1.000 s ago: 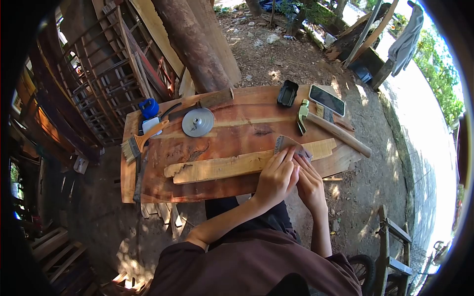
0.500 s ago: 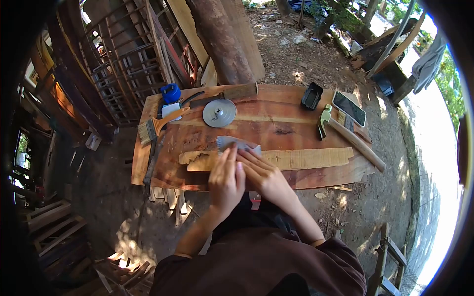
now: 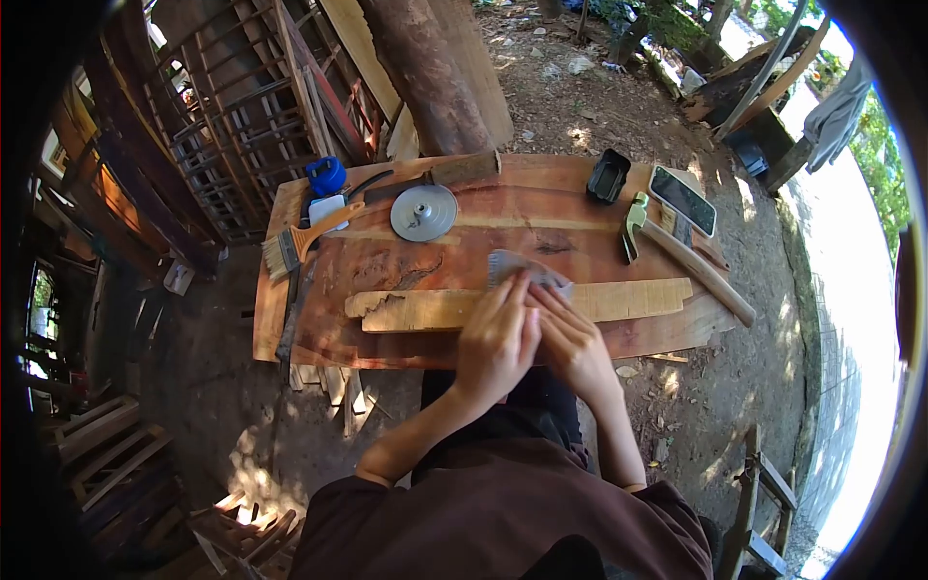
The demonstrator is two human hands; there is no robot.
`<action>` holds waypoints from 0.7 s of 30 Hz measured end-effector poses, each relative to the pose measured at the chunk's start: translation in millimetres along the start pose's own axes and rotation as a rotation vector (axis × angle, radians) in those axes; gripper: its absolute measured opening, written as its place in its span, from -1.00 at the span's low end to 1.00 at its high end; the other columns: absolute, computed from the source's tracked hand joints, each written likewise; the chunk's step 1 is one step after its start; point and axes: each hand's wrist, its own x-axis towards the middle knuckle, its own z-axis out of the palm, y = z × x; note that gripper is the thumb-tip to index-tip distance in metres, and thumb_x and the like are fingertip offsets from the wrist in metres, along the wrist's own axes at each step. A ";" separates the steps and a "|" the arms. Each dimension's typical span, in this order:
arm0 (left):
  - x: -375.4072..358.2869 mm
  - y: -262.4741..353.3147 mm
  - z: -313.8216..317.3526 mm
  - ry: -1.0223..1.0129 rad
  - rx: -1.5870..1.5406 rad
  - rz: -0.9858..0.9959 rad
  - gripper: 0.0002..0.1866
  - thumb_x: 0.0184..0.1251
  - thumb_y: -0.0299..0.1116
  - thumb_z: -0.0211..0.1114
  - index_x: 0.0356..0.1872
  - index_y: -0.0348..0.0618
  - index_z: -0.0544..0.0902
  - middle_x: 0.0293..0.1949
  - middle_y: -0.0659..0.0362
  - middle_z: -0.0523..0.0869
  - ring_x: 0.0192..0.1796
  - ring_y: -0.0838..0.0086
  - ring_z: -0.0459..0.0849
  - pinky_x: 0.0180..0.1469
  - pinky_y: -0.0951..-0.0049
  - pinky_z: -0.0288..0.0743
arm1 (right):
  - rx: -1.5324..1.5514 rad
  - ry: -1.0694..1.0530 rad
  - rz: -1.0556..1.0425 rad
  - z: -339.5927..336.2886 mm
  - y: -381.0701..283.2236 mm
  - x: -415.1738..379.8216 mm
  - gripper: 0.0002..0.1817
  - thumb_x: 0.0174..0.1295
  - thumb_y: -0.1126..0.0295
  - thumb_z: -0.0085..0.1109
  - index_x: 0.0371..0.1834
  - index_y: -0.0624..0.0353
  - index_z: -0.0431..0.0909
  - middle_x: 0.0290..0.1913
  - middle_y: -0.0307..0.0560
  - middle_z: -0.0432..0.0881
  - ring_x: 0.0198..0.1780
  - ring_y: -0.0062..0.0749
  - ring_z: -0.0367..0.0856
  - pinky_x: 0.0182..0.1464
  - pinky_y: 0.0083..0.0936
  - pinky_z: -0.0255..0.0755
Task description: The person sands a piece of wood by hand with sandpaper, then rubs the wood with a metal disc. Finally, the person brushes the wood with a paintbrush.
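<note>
A pale, light-coloured strip of wood (image 3: 633, 300) with a rough, broken left end lies lengthwise along the near side of the wooden tabletop (image 3: 367, 232). On its middle rests a greyish sheet of sandpaper (image 3: 522, 264), its far edge showing beyond my fingers. My left hand (image 3: 498, 338) presses the sheet with its fingers stretched forward and together. Close beside it, my right hand (image 3: 577, 346) bears on the right part of the same sheet. The undersides of my fingertips are hidden.
A paintbrush (image 3: 309, 237), a blue-capped container (image 3: 327, 176), a handled blade (image 3: 454, 172) and a grey metal disc (image 3: 423, 213) lie at the left and back. At the right are a black tray (image 3: 609, 176), a phone (image 3: 683, 201) and a hammer (image 3: 691, 261).
Both hands and the sandpaper have slid to the right along the wood strip. The strip and the tools hold their places on the table; the view has shifted slightly.
</note>
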 end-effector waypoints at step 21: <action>6.4 19.9 33.2 -0.024 -0.138 0.135 -0.61 0.46 -0.42 0.19 0.15 -0.55 0.54 0.18 -0.33 0.63 0.19 -0.08 0.66 0.29 0.10 0.52 | 0.010 0.005 0.205 -32.2 5.9 -19.4 -0.72 0.34 0.64 0.10 0.07 0.51 0.63 0.17 0.28 0.69 0.38 0.14 0.55 0.44 0.01 0.40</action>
